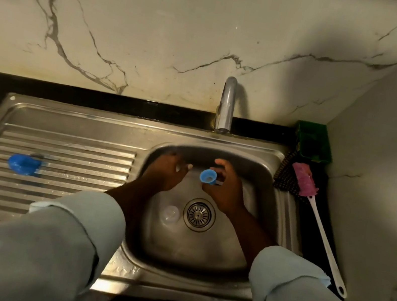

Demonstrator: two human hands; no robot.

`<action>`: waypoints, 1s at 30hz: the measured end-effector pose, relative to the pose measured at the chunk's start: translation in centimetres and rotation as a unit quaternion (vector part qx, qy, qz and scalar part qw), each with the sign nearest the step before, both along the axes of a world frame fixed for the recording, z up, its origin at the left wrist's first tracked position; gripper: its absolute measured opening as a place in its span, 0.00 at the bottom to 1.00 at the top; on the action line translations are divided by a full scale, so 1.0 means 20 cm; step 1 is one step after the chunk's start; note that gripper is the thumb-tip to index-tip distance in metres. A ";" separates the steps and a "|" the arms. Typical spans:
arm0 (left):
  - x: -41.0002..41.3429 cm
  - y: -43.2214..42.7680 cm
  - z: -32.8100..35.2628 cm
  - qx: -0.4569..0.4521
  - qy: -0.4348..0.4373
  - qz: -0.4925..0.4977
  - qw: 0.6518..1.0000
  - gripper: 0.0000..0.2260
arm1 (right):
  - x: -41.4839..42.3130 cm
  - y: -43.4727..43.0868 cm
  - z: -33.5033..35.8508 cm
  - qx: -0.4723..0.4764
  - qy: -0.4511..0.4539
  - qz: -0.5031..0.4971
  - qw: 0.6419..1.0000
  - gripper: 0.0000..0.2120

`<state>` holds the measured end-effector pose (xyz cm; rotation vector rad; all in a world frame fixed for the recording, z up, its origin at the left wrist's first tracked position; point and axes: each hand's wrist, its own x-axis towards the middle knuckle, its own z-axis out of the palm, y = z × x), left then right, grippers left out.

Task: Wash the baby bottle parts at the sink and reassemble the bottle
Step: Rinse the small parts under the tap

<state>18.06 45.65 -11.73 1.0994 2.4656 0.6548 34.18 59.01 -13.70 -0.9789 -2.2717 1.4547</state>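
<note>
So the right hand point(225, 189) is over the sink basin, fingers curled around a small blue bottle part point(208, 176), looks like the collar ring or cap, hard to say which. Its open round end faces left toward the other hand. The thumb sits up top and the rest of the fingers wrap behind it, wrist bent down into the basin.

The left hand point(169, 171) is just beside it, not touching the blue piece as far as I can see. Fingers are loose and a bit spread, holding nothing, palm turned down, fingertips pointing toward the right hand. Both forearms reach in from the bottom of the view, with pale blue sleeves point(66, 233) rolled up partway.

Below the hands, on the basin floor, there's a clear plastic piece point(170, 215) lying just left of the drain strainer point(198, 214). The tap point(227, 102) stands behind the basin, spout over the back edge; can't tell if water is running.

Out on the ribbed drainboard point(64, 153) to the left lies another blue part point(23, 164), well apart from the hands. On the dark table right of the sink point(273, 216) lies a bottle brush point(315, 205) with a pink head and white handle, next to a dark scrubber point(285, 177) and a green holder point(313, 141) in the corner.
</note>
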 end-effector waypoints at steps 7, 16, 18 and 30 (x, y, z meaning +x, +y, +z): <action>-0.08 0.35 0.29 0.127 -0.029 0.059 0.990 0.12 | -0.09 0.07 0.08 0.107 0.027 -0.024 0.994 0.33; -0.20 0.52 0.41 0.071 0.007 0.005 0.997 0.09 | -0.12 0.08 0.17 0.100 0.073 -0.013 0.992 0.26; -0.20 0.53 0.42 0.065 0.002 -0.006 0.998 0.09 | -0.13 0.09 0.17 0.096 0.066 -0.007 0.993 0.26; -0.14 0.57 0.33 0.133 -0.030 -0.005 0.991 0.08 | -0.13 0.13 0.14 0.080 0.078 -0.013 0.994 0.21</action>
